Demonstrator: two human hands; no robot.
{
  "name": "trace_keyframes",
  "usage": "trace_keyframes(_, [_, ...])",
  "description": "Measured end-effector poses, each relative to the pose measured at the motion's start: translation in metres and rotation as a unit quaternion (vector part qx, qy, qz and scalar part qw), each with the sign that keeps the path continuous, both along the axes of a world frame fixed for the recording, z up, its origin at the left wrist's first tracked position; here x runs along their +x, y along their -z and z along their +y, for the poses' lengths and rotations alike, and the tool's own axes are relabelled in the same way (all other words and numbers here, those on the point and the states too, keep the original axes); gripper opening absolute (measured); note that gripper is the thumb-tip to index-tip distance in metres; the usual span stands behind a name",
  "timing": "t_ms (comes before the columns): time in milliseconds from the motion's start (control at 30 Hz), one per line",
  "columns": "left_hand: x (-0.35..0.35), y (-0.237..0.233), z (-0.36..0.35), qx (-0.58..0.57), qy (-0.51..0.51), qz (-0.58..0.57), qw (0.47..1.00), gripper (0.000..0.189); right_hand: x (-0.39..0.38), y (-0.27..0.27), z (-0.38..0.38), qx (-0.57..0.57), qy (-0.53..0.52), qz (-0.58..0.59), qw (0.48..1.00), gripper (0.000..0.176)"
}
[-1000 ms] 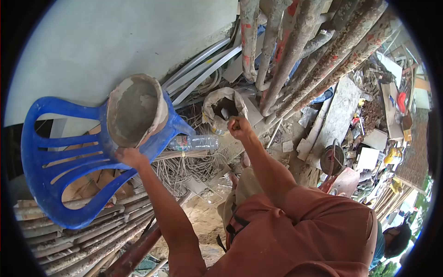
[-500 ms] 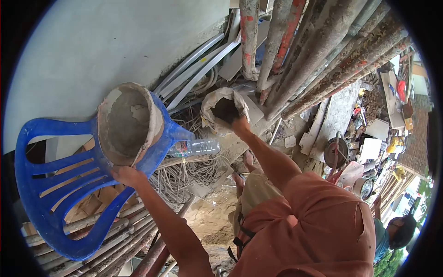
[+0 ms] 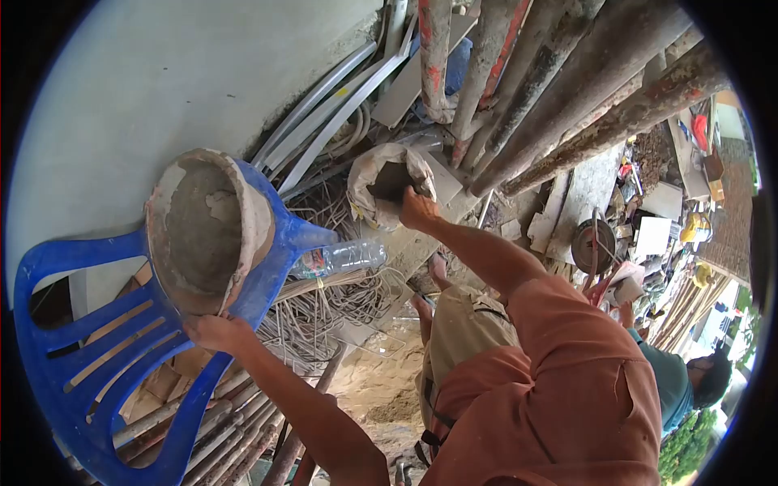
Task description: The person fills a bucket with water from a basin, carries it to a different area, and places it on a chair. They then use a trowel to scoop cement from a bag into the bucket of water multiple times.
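A mortar-crusted round bucket [image 3: 256, 212] rests tilted on a blue plastic chair [image 3: 49, 279]. Wet-looking grey mortar [image 3: 194, 235] coats its inside. My left hand [image 3: 215, 333] is closed on the bucket's near rim. Farther off, a whitish sack [image 3: 362, 182] stands with its mouth rolled open and dark grey material inside. At the edge of that mouth, my right hand [image 3: 420, 209] is closed, seemingly around the sack's rim; its fingertips are partly hidden.
A clear plastic bottle [image 3: 356, 256] lies beside coiled wire [image 3: 316, 320]. Crusted metal poles [image 3: 559, 105] lean at the upper right; white trim strips [image 3: 324, 121] lie along the wall. Rubble and a dark pan [image 3: 590, 247] are at right, near another person [image 3: 668, 377].
My right hand has drawn back from inside the sack's mouth to its edge. The bucket, chair and left hand sit slightly farther left in view; my left hand stays on the rim.
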State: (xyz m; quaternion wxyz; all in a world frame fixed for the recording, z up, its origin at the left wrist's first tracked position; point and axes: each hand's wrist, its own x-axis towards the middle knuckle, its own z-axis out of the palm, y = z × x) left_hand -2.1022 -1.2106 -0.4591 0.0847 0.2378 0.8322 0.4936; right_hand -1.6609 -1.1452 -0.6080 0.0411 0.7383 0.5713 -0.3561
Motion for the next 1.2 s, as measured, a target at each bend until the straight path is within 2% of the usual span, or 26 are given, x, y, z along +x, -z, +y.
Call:
trace_keyframes(33, [-0.026, 0.019, -0.007, -0.05, 0.026, 0.064, 0.996, 0.047, -0.004, 0.003, -0.002, -0.01, 0.005, 0.0, 1.0, 0.031])
trace_keyframes(67, [-0.017, 0.008, -0.012, -0.198, 0.066, 0.192, 0.959, 0.045, -0.004, 0.0, -0.005, -0.007, -0.007, 0.018, 1.0, 0.03])
trace_keyframes(100, [-0.009, -0.002, -0.016, -0.32, 0.091, 0.33, 0.884, 0.044, 0.001, -0.001, -0.002, 0.007, -0.014, 0.029, 0.999, 0.029])
trace_keyframes(133, [-0.002, -0.004, -0.012, -0.375, 0.105, 0.433, 0.813, 0.038, 0.002, -0.002, -0.009, 0.009, -0.041, 0.02, 0.999, 0.028])
trace_keyframes(200, [-0.007, -0.005, -0.007, -0.341, 0.135, 0.554, 0.747, 0.03, 0.01, 0.008, -0.024, 0.034, -0.097, 0.004, 0.995, 0.026])
trace_keyframes(267, [-0.013, -0.011, 0.003, -0.266, 0.144, 0.637, 0.709, 0.027, 0.012, -0.005, -0.019, 0.056, -0.091, 0.034, 0.994, 0.029])
trace_keyframes(300, [-0.006, -0.019, 0.008, -0.242, 0.129, 0.659, 0.7, 0.029, 0.009, -0.002, -0.012, 0.029, -0.045, 0.038, 0.998, 0.031])
trace_keyframes(333, [0.002, -0.034, 0.013, -0.308, 0.148, 0.562, 0.753, 0.024, 0.01, 0.0, -0.003, 0.026, -0.038, 0.051, 0.998, 0.033])
trace_keyframes(367, [0.003, -0.035, 0.011, -0.307, 0.159, 0.562, 0.752, 0.024, 0.008, -0.001, -0.007, 0.015, -0.034, 0.07, 0.997, 0.035])
trace_keyframes(433, [0.005, -0.033, 0.014, -0.399, 0.093, 0.611, 0.677, 0.019, 0.011, -0.011, -0.022, 0.023, -0.048, 0.069, 0.996, 0.037])
trace_keyframes(467, [-0.007, -0.023, 0.014, -0.393, 0.093, 0.609, 0.683, 0.019, 0.016, -0.018, -0.019, 0.033, -0.073, 0.07, 0.994, 0.039])
trace_keyframes(567, [-0.039, 0.005, 0.007, -0.267, 0.091, 0.716, 0.638, 0.02, 0.018, -0.019, -0.021, 0.003, -0.036, 0.092, 0.995, 0.042])
trace_keyframes(633, [-0.035, -0.009, 0.009, -0.269, 0.1, 0.701, 0.653, 0.018, 0.018, 0.007, -0.019, 0.027, 0.033, 0.079, 0.996, 0.041])
trace_keyframes(767, [-0.007, -0.028, 0.018, -0.3, 0.1, 0.642, 0.698, 0.016, 0.031, -0.002, -0.023, -0.018, -0.006, 0.095, 0.995, 0.049])
trace_keyframes(800, [-0.004, -0.029, 0.015, -0.3, 0.131, 0.573, 0.751, 0.015, 0.03, -0.003, -0.028, -0.001, 0.005, 0.105, 0.995, 0.04])
trace_keyframes(867, [-0.011, -0.034, 0.013, -0.302, 0.142, 0.513, 0.791, 0.017, 0.026, -0.003, -0.032, 0.011, 0.012, 0.12, 0.993, 0.03])
trace_keyframes(900, [-0.013, -0.03, 0.013, -0.291, 0.155, 0.542, 0.773, 0.015, 0.027, 0.039, -0.033, 0.049, -0.003, 0.141, 0.989, 0.029])
trace_keyframes(933, [-0.018, -0.028, 0.011, -0.248, 0.164, 0.599, 0.743, 0.014, 0.03, 0.049, -0.025, 0.036, -0.038, 0.133, 0.99, 0.029])
trace_keyframes(967, [-0.021, -0.026, 0.01, -0.205, 0.167, 0.655, 0.708, 0.013, 0.04, 0.095, -0.02, 0.149, -0.225, 0.062, 0.961, 0.027])
trace_keyframes(1000, [-0.033, -0.022, 0.005, -0.17, 0.169, 0.697, 0.675, 0.012, 0.054, 0.121, -0.016, 0.225, -0.405, -0.072, 0.883, 0.026])
trace_keyframes(1033, [-0.045, -0.017, -0.001, -0.134, 0.166, 0.738, 0.64, 0.012, 0.053, 0.143, -0.016, 0.291, -0.55, -0.208, 0.755, 0.026])
trace_keyframes(1067, [-0.061, -0.002, 0.001, -0.171, 0.137, 0.511, 0.831, 0.011, 0.042, 0.162, -0.013, 0.3, -0.551, -0.204, 0.752, 0.026])
trace_keyframes(1100, [-0.06, -0.004, 0.003, -0.176, 0.132, 0.369, 0.903, 0.011, 0.034, 0.142, 0.002, 0.138, -0.447, -0.086, 0.88, 0.025])
trace_keyframes(1133, [-0.058, -0.006, 0.006, -0.175, 0.1, 0.229, 0.952, 0.011, 0.037, 0.12, 0.009, 0.104, -0.534, -0.108, 0.832, 0.025])
trace_keyframes(1167, [-0.037, -0.026, 0.003, -0.249, 0.101, 0.451, 0.851, 0.01, 0.037, 0.059, 0.023, 0.075, -0.615, -0.117, 0.777, 0.025])
trace_keyframes(1200, [-0.098, 0.014, 0.003, -0.173, 0.148, 0.552, 0.802, 0.019, 0.028, 0.071, 0.028, -0.048, -0.472, -0.041, 0.879, 0.027])
